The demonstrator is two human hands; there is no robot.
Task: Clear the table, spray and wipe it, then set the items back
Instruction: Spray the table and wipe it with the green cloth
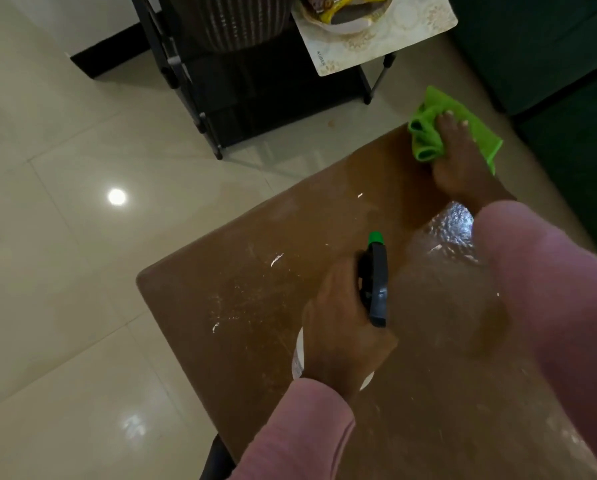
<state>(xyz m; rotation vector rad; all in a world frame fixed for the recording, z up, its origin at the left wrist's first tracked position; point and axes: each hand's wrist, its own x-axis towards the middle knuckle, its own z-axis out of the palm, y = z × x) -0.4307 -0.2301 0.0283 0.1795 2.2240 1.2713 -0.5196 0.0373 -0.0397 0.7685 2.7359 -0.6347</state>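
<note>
A brown wooden table (255,299) fills the lower right of the head view, its top scratched and wet in the middle. My left hand (338,327) grips a spray bottle (376,282) with a black trigger head and a green nozzle, held over the table. At the far corner my right hand (458,157) presses flat on a bright green cloth (428,133) lying on the tabletop. Both arms wear pink sleeves.
A black metal rack (252,91) stands on the tiled floor beyond the table, with a ribbed dark pot on it. A cream placemat (387,39) carrying a bowl sits on the rack's right side. A dark green sofa (549,64) lies at the right.
</note>
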